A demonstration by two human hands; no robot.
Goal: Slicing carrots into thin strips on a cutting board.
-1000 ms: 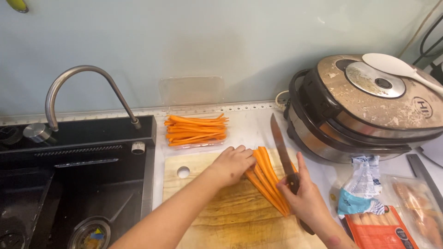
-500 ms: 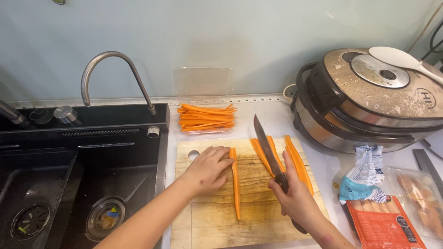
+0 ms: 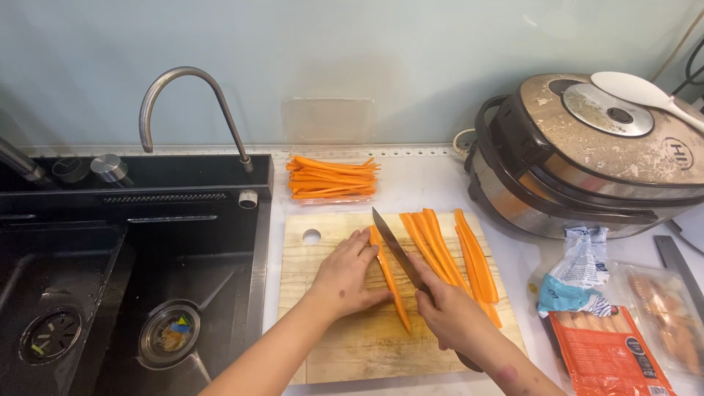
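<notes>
Right hand: my right hand (image 3: 453, 317) was at the near right part of the wooden cutting board (image 3: 345, 352), fingers wrapped fully around the handle of the knife (image 3: 400, 253), whose blade ran diagonally up and left across the board.
Left hand: my left hand (image 3: 345, 277) lay flat on the board's middle, fingers loosely spread, fingertips pressing down on one carrot slice (image 3: 389, 282); it gripped nothing that I could see.
Carrot slice: it lay lengthwise on the board, just left of the blade and touching my left fingertips.
Other slices: a group of long carrot slices (image 3: 447, 253) lay on the board's right half, beyond the blade.
Right of the board: a red sausage packet (image 3: 605, 356) and a crumpled wrapper (image 3: 579, 275).
Left of the board: the black sink (image 3: 132, 279).
Behind the board: a clear tray of carrot sticks (image 3: 332, 178), with the curved tap (image 3: 194, 110) to its left.
Far right of the board: a rice cooker (image 3: 587, 154) with a white paddle (image 3: 645, 92) on its lid.
</notes>
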